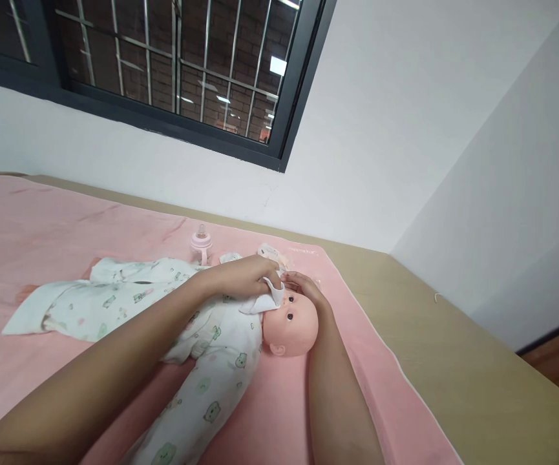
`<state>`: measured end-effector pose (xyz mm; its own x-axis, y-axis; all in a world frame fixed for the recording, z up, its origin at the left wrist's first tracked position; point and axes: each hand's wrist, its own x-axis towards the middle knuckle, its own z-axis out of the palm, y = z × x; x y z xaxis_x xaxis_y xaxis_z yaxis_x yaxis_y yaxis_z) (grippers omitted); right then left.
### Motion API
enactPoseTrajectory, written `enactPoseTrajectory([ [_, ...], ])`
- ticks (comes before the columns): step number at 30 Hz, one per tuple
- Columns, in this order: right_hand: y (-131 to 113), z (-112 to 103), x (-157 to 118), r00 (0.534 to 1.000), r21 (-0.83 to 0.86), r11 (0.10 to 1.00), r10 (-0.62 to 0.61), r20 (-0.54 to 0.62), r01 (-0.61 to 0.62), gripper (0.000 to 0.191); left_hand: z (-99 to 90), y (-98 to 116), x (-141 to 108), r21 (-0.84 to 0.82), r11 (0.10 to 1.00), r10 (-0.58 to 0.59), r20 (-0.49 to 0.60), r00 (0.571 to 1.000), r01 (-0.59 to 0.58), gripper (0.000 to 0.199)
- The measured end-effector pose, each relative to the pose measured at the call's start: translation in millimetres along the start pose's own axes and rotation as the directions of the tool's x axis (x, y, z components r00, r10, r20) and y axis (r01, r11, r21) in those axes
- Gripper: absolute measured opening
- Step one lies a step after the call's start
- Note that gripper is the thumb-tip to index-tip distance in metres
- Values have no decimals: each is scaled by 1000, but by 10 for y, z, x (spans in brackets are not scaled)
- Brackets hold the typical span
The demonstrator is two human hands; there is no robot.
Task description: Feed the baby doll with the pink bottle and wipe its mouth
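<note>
A baby doll [291, 326] lies on its back on a pink mat, its head towards the right. It wears a white outfit [216, 352] with green animal prints. My left hand [247, 274] reaches across the doll's chest, closed on a white cloth [264, 300] at its mouth and chin. Curved around the top and far side of the doll's head, my right hand [305, 287] touches it with fingers stretched out. The tips of my left fingers are partly hidden by the cloth.
A pink baby bottle [201, 244] stands upright beyond the doll. Near my hands lies a small clear-and-white packet [269, 252]. The pink mat [66, 219] covers a wooden surface [405, 303] that meets white walls. A barred window [177, 64] is above.
</note>
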<state>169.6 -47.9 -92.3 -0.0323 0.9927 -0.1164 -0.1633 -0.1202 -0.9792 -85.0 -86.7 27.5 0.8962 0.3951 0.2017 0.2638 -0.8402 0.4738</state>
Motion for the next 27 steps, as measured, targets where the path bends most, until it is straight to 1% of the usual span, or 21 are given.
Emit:
enactPoseTrajectory([
  [3,5,-1,-12,1000,12,1000,-22,13,22,18,-12,2,-10,24,1000,6,-38,999,-5,30],
  [5,-15,-7,-28,997,22,997,-74,-8,74,23,-31,7,-23,57,998,-2,-93,996,7,30],
  [6,-41,-11,-41,993,20,993,-116,-36,117,25,-44,11,-31,91,996,-15,-123,992,26,31],
  [9,-216,-9,-110,953,-39,963,-271,-133,268,25,-95,31,-64,235,966,-58,-212,976,108,32],
  [11,-423,40,-200,923,-118,931,-359,-139,344,24,-134,54,-95,296,944,-67,-254,965,144,33],
  [13,-679,153,-330,903,-213,892,-423,-78,399,24,-171,89,-129,316,935,-69,-286,956,162,33],
  [15,-936,334,-491,884,-322,833,-467,26,450,22,-205,139,-162,326,930,-68,-308,949,172,34],
  [16,-1049,443,-575,871,-350,805,-484,83,480,21,-220,168,-178,327,928,-69,-313,947,176,34],
  [18,-1224,673,-736,844,-376,755,-479,242,537,21,-251,230,-205,318,931,-73,-312,947,177,37],
  [19,-1283,784,-807,826,-410,719,-457,329,561,25,-267,258,-217,308,935,-76,-311,947,176,39],
  [20,-1325,884,-869,810,-450,677,-436,393,583,29,-284,281,-230,296,938,-82,-311,947,178,40],
  [21,-1353,971,-921,805,-494,640,-406,434,589,31,-302,298,-242,284,941,-91,-315,945,186,41],
  [23,-1381,1099,-1003,810,-569,579,-370,455,584,32,-340,307,-269,265,942,-114,-331,937,208,42],
  [24,-1387,1142,-1035,818,-594,564,-356,452,573,33,-360,299,-282,253,942,-127,-338,933,220,41],
  [25,-1392,1173,-1065,826,-609,560,-344,446,562,34,-378,285,-296,240,943,-138,-345,928,229,41],
  [27,-1398,1221,-1126,846,-617,581,-321,426,531,39,-411,243,-320,219,945,-152,-361,920,243,41],
])
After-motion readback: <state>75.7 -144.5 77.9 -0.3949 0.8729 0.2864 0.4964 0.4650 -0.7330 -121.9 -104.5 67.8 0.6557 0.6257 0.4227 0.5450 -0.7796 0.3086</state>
